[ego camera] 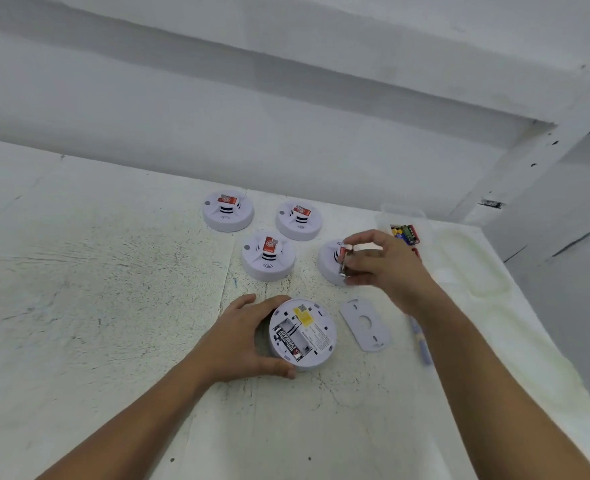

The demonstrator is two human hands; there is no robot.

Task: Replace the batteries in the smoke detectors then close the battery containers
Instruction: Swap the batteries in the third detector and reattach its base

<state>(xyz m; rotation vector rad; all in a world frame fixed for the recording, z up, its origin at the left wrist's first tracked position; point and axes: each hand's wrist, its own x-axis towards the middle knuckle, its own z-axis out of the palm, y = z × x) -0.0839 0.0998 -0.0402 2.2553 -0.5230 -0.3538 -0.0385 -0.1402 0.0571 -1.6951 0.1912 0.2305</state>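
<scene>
White plastic dominates the head view: five round smoke detectors are set out on a scuffed pale surface (113,271). Four stand face up in a loose cluster toward the back: the back-left detector (227,211), the back-right detector (298,220), the middle detector (267,256) and the fourth detector (326,263), which is partly hidden behind the right hand (380,263).

The overturned detector (307,337) lies face down nearest the person. It is gripped round its left side by the left hand (241,341), fingers curled over the far rim and thumb against the near rim. Its battery compartment is uncovered: one seated battery (288,342), black, is lodged in the left bay, and the bay beside it looks vacant. The cover plate (364,325) is laid flat just to the right, apart from the detector.

The right hand is held above the fourth detector, and a small silver-ended cylinder, judged to be the held battery (344,261), is pinched between thumb and fingers. A clear box (404,233) of loose batteries is seen behind that hand.

Filling the second bay is judged to be the step in hand. For the next move the held battery would need to be carried to the overturned detector, turned to suit the bay's polarity and pressed in against the contact. Only then could the cover plate be refitted.
</scene>
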